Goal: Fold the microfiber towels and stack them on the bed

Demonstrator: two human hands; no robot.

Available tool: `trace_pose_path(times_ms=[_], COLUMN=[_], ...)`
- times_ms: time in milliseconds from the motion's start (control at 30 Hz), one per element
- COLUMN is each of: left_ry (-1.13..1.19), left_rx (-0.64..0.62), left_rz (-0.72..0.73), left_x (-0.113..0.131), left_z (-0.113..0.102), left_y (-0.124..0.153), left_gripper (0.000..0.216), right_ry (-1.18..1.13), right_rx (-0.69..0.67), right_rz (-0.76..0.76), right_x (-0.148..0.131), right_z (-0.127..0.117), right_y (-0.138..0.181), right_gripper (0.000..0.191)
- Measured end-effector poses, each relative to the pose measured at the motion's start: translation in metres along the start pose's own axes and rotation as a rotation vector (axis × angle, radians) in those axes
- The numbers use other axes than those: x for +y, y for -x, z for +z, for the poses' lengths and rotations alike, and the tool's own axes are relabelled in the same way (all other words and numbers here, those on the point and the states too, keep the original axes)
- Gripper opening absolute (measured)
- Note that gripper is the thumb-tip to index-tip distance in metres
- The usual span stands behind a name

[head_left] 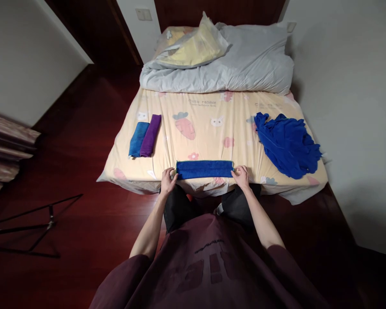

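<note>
A dark blue towel (204, 169), folded into a long narrow strip, lies flat along the near edge of the bed (212, 124). My left hand (167, 180) pinches its left end and my right hand (241, 177) pinches its right end. To the left on the bed lie a folded teal towel (137, 139) and a folded purple towel (151, 135), side by side and touching. A loose heap of blue cloths (287, 143) sits on the right side of the bed.
A grey duvet (244, 64) and a yellow pillow (196, 47) are piled at the bed's far end. White walls stand to the right and far left. A black metal stand (35, 223) lies on the dark wooden floor at left, beside stacked fabric (6, 150).
</note>
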State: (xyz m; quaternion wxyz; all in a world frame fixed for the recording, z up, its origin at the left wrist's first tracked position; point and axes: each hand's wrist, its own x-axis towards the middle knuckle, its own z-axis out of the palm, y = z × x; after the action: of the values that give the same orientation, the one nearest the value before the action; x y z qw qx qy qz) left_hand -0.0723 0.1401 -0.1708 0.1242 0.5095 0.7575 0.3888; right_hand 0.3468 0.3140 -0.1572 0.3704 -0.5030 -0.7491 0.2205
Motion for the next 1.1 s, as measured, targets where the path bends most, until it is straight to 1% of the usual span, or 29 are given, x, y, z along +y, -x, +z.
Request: trace_pose_path(times_ms=[100,200,267,367,533,667,800,867,967,1100], left_ry=[0.002,-0.008,-0.033,-0.069,-0.121,-0.114,-0.058,-0.016,0.041,0.081], left_rx=[-0.127,-0.256,-0.323,-0.386,-0.451,-0.455,-0.44,-0.411,-0.339,-0.259], left_rz=[0.188,0.285,0.306,0.305,0.297,0.298,0.262,0.228,0.173,0.087], left_x=[0.013,0.019,0.017,0.01,-0.002,-0.006,-0.007,-0.008,-0.013,-0.02], left_z=[-0.003,0.001,0.006,0.012,0.015,0.015,0.013,0.011,0.006,0.002], left_y=[-0.007,-0.015,-0.017,-0.016,-0.012,-0.014,-0.02,-0.022,-0.024,-0.025], left_gripper=[0.043,0.043,0.042,0.044,0.062,0.076,0.078,0.074,0.061,0.045], right_ry=[-0.028,-0.035,-0.028,-0.003,0.034,0.058,0.027,-0.023,-0.076,-0.053], right_rx=[-0.119,-0.231,-0.276,-0.311,-0.365,-0.399,-0.403,-0.375,-0.319,-0.285], right_rz=[-0.117,-0.181,-0.208,-0.227,-0.241,-0.197,-0.151,-0.138,-0.094,-0.017], right_x=[-0.015,-0.02,-0.018,-0.009,-0.001,-0.003,0.0,0.005,0.012,0.018], right_z=[0.0,0.004,0.008,0.011,0.008,0.009,0.013,0.015,0.016,0.014], right_y=[-0.004,-0.006,-0.005,0.0,0.003,0.0,-0.004,-0.006,-0.007,-0.008], right_gripper=[0.028,0.033,0.035,0.038,0.046,0.056,0.065,0.063,0.058,0.047])
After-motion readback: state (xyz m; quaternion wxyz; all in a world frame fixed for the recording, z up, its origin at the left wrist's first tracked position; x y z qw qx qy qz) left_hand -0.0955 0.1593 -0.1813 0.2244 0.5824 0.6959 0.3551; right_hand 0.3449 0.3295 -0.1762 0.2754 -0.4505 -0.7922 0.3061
